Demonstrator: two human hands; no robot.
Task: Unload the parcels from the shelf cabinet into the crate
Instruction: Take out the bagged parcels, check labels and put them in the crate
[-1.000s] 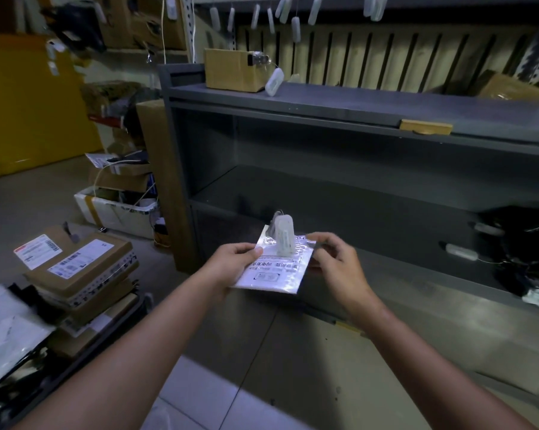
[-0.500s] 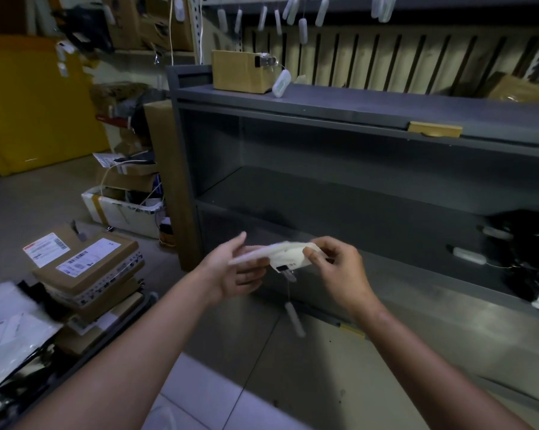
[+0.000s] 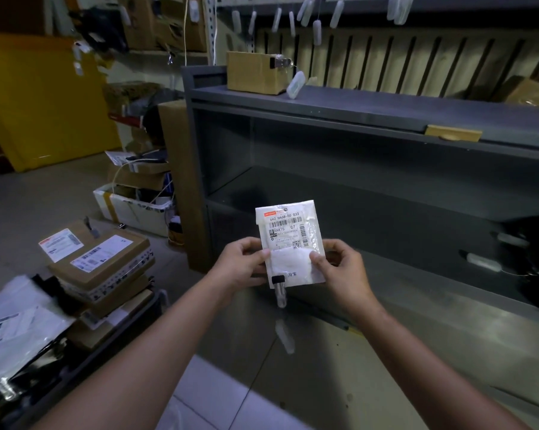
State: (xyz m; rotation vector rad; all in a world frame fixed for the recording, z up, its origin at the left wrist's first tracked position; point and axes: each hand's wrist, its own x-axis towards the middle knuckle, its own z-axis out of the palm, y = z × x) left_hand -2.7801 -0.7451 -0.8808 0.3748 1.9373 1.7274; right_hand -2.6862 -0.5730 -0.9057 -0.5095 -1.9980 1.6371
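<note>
Parcel point(image 3: 288, 243): we are holding a flat white mailer bag in the air, just in front of the grey shelf cabinet point(image 3: 355, 107), level with its lower shelf.
Left hand point(image 3: 242, 266): we are pinching the bag's left edge, thumb on the front.
Right hand point(image 3: 344, 270): we are pinching the right edge the same way.
Around: cardboard boxes point(image 3: 100, 265) and white poly bags point(image 3: 16, 330) are lying piled in the dark crate point(image 3: 122, 336), low on our left; a brown box point(image 3: 252, 72) is sitting on the cabinet top; dark items point(image 3: 532, 249) are crowding the shelf's right end.
Edges and room: we are seeing the shelf lip running just behind the bag, and open floor lying between our arms and the crate.
Heading: we are keeping the long axis upright, label facing us, barcode uppermost; a small tag point(image 3: 280, 290) is dangling below the bottom edge.
</note>
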